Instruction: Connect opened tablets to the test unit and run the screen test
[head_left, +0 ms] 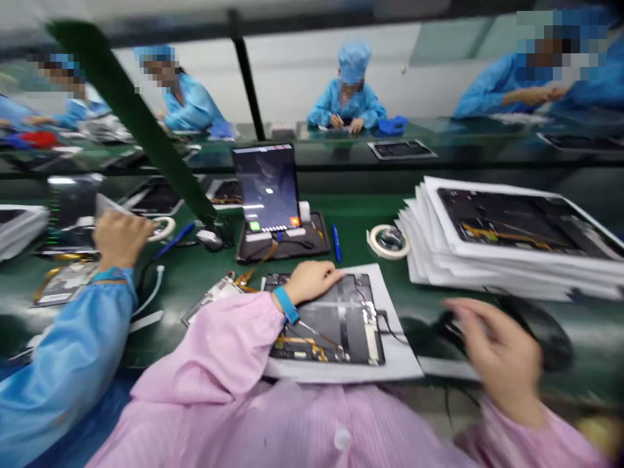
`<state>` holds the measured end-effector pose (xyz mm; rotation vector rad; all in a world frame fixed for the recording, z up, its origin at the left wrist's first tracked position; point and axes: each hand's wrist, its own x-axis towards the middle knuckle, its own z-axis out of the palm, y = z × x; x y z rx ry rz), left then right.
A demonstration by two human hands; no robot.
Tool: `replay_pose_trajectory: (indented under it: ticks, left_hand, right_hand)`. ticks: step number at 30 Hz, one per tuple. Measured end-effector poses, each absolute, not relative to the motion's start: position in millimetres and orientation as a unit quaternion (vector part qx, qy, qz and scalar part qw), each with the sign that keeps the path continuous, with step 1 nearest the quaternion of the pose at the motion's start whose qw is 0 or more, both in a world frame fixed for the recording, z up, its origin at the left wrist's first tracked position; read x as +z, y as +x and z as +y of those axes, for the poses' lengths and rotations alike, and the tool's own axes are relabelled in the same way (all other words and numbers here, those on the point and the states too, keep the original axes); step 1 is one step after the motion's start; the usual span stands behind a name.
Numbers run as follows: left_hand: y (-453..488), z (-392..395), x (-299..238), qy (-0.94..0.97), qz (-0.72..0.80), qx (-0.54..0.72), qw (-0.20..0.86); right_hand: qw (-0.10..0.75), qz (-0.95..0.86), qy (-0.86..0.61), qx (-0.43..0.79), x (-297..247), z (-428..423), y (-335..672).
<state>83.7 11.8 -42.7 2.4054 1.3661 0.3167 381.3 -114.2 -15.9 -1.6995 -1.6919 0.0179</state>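
My left hand [314,279] lies over the upper edge of an opened tablet [355,318], palm down with its fingers stretched to the right. The tablet's black inside, ribbon cables and pale strip show, and a black cable [387,323] runs to its right side. Under it lies a white sheet [341,372]. My right hand [502,354], blurred, hangs over the bench edge at the right with its fingers apart and nothing visible in them. A dark, rounded object [548,331] sits just behind that hand; its kind is unclear.
Behind stands a lit tablet screen [268,185] on a black tray [316,244]. A blue pen [337,242] and a tape roll [389,242] lie nearby. Stacked panels with white sheets [429,270] rise at right. A co-worker's hand [119,237] reaches in at left; others sit opposite.
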Motion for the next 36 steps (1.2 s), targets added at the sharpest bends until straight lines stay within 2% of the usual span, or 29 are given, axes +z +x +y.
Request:
replay_pose_trajectory:
  ticks: [3,5,8,12,15,19,21,28,36]
  left_hand:
    - [81.1,13.8,-43.0,0.856,0.466,0.107,0.195]
    - [80.0,15.5,-44.7,0.861,0.458,0.102,0.195]
    - [79.6,14.7,-46.7,0.864,0.456,0.101,0.187]
    - [80.3,13.4,-46.9,0.865,0.455,0.098,0.19]
    - [80.2,14.4,-46.3,0.861,0.46,0.095,0.195]
    - [79.9,14.7,-44.3,0.854,0.469,0.095,0.205]
    - [79.7,14.3,-43.5,0.853,0.469,0.098,0.208]
    - [78.9,14.1,-45.4,0.854,0.469,0.096,0.205]
    - [78.4,14.5,-45.0,0.855,0.465,0.101,0.205]
  right_hand:
    - [0.22,-0.725,-0.597,0.265,-15.0,-89.5,336.0]
    - [0.151,-0.719,-0.558,0.386,-18.2,-72.9,321.0]
    - [0.108,-0.669,-0.52,0.52,-26.5,-62.1,316.9]
    - [0.119,-0.595,-0.49,0.625,-36.6,-64.2,329.9]
    - [0.178,-0.544,-0.528,0.627,-30.8,-67.7,348.9]
    - [0.35,-0.484,-0.594,0.54,-7.9,-78.1,366.0]
    - [0.387,-0.495,-0.575,0.524,-3.5,-85.1,360.8]
    - [0.293,-0.643,-0.577,0.41,-41.5,-92.4,323.0]
    - [0.318,-0.622,-0.579,0.421,-49.8,-94.7,319.6]
